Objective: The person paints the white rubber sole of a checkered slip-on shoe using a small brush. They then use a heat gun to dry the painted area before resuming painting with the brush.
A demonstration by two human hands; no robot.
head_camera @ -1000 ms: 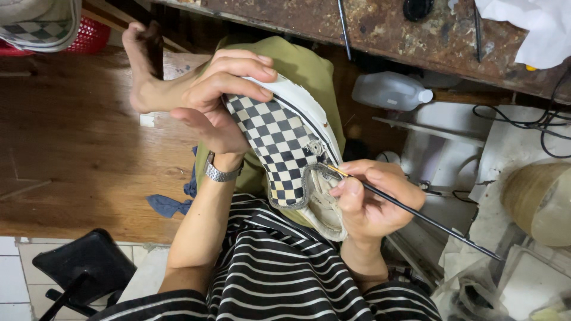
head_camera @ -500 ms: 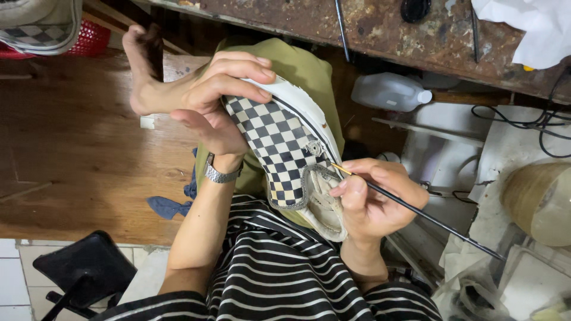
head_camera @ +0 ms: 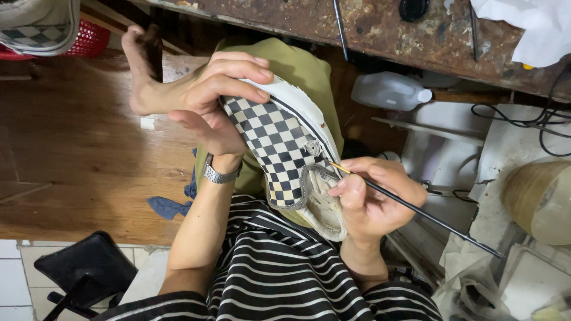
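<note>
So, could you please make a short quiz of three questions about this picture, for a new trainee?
1. True or false: the left hand grips the toe end of the checkered shoe.
2. Multiple choice: what does the right hand hold? A) a pair of scissors B) a thin black brush C) a hammer
3. Fill in: the wristwatch sits on the ____ wrist.

Key:
1. True. The fingers curl over the white sole edge at the toe.
2. B. Its tip meets the shoe's side, near the worn collar.
3. Left.
</note>
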